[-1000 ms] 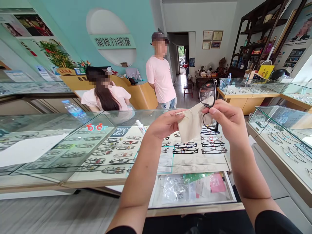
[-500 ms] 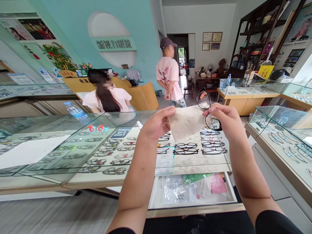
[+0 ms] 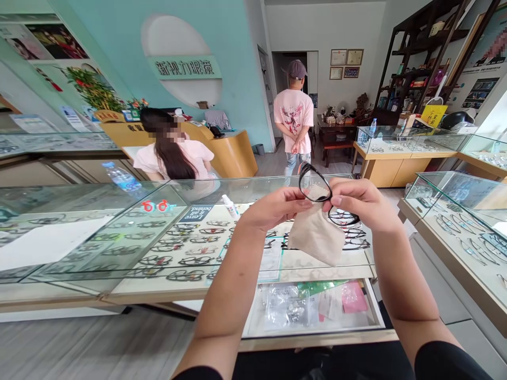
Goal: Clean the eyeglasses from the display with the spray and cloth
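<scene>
In front of me, above the glass counter, my right hand (image 3: 358, 203) grips a pair of black-framed eyeglasses (image 3: 314, 181) near the bridge, with the frame tilted. Pinched in my left hand (image 3: 271, 208) is a pale beige cleaning cloth (image 3: 318, 236), which hangs below the fingers. The left fingertips and part of the cloth meet the lower part of the upper lens. The other lens hangs below my right fingers, partly hidden by them.
Rows of spectacle frames (image 3: 196, 260) lie inside the glass display counter (image 3: 237, 272). An open drawer (image 3: 312, 333) below holds plastic bags and papers. A small white spray bottle (image 3: 230, 207) and a water bottle (image 3: 122, 178) stand beyond. One person (image 3: 174, 153) sits behind the counter; another (image 3: 293, 111) stands farther back.
My left hand has moved right with the cloth, up to the eyeglasses' lens. The glasses have shifted slightly left and down. The standing person has moved right and turned away.
</scene>
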The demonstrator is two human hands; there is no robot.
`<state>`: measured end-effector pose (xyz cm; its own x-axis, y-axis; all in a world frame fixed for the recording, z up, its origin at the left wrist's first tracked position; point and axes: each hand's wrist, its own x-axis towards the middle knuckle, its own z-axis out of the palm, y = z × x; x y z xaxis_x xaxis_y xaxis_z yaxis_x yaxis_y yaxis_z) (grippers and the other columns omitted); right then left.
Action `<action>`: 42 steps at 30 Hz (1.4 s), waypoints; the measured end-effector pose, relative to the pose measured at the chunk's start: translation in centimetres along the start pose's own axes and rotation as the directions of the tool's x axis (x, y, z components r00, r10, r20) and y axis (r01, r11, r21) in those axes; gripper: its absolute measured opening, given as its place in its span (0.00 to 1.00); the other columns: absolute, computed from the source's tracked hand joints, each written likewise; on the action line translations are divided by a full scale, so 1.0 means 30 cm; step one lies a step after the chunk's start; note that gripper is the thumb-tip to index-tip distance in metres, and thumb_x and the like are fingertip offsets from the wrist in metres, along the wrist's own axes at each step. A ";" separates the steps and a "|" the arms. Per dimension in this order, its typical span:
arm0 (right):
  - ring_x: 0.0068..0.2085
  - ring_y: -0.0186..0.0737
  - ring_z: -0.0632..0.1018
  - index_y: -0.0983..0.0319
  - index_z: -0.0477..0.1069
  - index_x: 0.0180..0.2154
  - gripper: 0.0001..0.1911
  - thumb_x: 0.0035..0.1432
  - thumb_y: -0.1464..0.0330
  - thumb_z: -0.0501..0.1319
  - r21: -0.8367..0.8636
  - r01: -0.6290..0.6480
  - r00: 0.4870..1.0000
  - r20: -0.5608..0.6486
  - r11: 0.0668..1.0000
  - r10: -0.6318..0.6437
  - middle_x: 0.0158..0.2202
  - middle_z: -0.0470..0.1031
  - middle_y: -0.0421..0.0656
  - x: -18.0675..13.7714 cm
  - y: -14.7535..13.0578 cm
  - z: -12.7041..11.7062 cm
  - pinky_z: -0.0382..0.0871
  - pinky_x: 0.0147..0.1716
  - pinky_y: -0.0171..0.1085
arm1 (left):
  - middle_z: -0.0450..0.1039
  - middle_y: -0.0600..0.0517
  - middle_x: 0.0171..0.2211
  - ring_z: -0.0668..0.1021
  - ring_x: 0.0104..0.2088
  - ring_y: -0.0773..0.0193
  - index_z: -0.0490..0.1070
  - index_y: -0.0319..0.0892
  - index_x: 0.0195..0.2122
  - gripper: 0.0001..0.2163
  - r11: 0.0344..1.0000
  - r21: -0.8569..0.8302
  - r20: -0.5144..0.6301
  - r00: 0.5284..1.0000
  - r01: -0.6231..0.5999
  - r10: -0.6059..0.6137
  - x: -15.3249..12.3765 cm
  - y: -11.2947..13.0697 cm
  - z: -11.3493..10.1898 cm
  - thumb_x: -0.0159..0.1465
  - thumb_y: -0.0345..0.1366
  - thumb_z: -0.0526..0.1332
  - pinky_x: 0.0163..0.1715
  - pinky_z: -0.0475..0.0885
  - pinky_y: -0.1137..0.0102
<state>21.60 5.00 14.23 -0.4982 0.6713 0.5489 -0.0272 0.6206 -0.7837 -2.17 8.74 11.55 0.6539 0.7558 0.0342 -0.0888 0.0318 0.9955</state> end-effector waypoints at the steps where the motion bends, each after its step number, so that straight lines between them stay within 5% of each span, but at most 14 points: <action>1: 0.32 0.36 0.71 0.58 0.85 0.29 0.13 0.65 0.61 0.69 0.001 0.003 1.000 0.014 1.000 -0.003 0.29 0.73 0.39 0.001 0.001 0.002 0.64 0.36 0.40 | 0.80 0.50 0.32 0.79 0.30 0.65 0.82 0.39 0.35 0.23 1.000 -0.005 -0.011 1.000 -0.015 0.015 0.002 -0.002 0.005 0.49 0.51 0.85 0.32 0.72 0.71; 8: 0.35 0.38 0.73 0.59 0.85 0.29 0.13 0.63 0.61 0.69 0.056 -0.086 0.993 -0.077 0.995 0.091 0.31 0.74 0.41 0.008 0.009 0.008 0.68 0.40 0.40 | 0.75 0.55 0.28 0.76 0.29 0.69 0.79 0.39 0.31 0.28 0.993 0.028 -0.182 0.976 -0.118 0.122 -0.011 0.027 0.059 0.45 0.56 0.85 0.31 0.72 0.74; 14: 0.54 0.47 0.78 0.55 0.89 0.32 0.10 0.63 0.61 0.70 0.129 -0.101 0.954 -0.268 0.986 0.133 0.47 0.81 0.45 0.004 0.040 0.009 0.68 0.58 0.45 | 0.68 0.59 0.24 0.69 0.22 0.72 0.71 0.42 0.29 0.22 0.990 0.020 -0.390 0.911 -0.140 0.137 -0.031 0.060 0.071 0.48 0.48 0.81 0.22 0.65 0.76; 17: 0.56 0.48 0.77 0.53 0.90 0.34 0.08 0.62 0.61 0.70 0.152 -0.107 0.941 -0.303 0.982 0.150 0.49 0.81 0.44 0.002 0.041 0.011 0.66 0.61 0.47 | 0.65 0.61 0.22 0.67 0.21 0.73 0.68 0.44 0.29 0.19 0.982 -0.008 -0.509 0.846 -0.189 0.159 -0.024 0.053 0.056 0.49 0.43 0.78 0.20 0.62 0.77; 21: 0.46 0.43 0.75 0.54 0.90 0.34 0.10 0.61 0.59 0.71 0.066 -0.186 0.930 -0.309 0.980 0.197 0.41 0.77 0.43 0.004 0.025 0.017 0.67 0.56 0.48 | 0.67 0.59 0.25 0.70 0.23 0.71 0.68 0.45 0.33 0.18 0.939 0.040 -0.629 0.722 -0.342 0.290 0.003 0.026 0.044 0.54 0.44 0.76 0.22 0.65 0.76; 26: 0.43 0.42 0.73 0.55 0.90 0.35 0.11 0.61 0.57 0.71 0.048 -0.235 0.936 -0.259 0.971 0.239 0.36 0.74 0.41 0.016 0.021 0.049 0.65 0.53 0.46 | 0.68 0.57 0.28 0.72 0.26 0.69 0.66 0.47 0.36 0.24 0.841 0.186 -0.587 0.629 -0.507 0.509 0.024 -0.005 0.065 0.61 0.57 0.76 0.24 0.67 0.74; 34: 0.41 0.42 0.73 0.55 0.89 0.34 0.13 0.63 0.55 0.70 0.032 -0.202 0.945 -0.256 0.979 0.203 0.36 0.74 0.41 0.029 0.045 0.105 0.64 0.45 0.44 | 0.61 0.58 0.26 0.64 0.26 0.69 0.66 0.45 0.33 0.24 0.620 0.558 -0.401 0.475 -0.551 0.783 0.000 0.001 0.122 0.68 0.59 0.71 0.26 0.63 0.72; 39: 0.40 0.42 0.72 0.55 0.88 0.35 0.16 0.63 0.50 0.72 0.037 -0.176 0.955 -0.236 0.984 0.179 0.35 0.73 0.41 0.026 0.051 0.109 0.65 0.44 0.44 | 0.74 0.52 0.31 0.71 0.28 0.68 0.74 0.43 0.33 0.24 0.586 0.598 -0.360 0.470 -0.546 0.806 0.006 -0.010 0.141 0.76 0.58 0.59 0.31 0.69 0.70; 42: 0.40 0.42 0.72 0.56 0.88 0.34 0.19 0.63 0.48 0.72 0.031 -0.156 0.960 -0.229 0.987 0.159 0.35 0.74 0.41 0.027 0.052 0.113 0.65 0.45 0.44 | 0.79 0.51 0.35 0.74 0.28 0.71 0.73 0.43 0.33 0.22 0.594 0.572 -0.446 0.394 -0.566 0.804 0.025 -0.017 0.139 0.71 0.57 0.68 0.30 0.70 0.73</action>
<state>18.21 5.14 12.46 -0.2843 0.8363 0.4689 0.0237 0.4951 -0.8685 1.49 6.56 11.44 -0.1489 0.6148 0.7745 0.0071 -0.7825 0.6226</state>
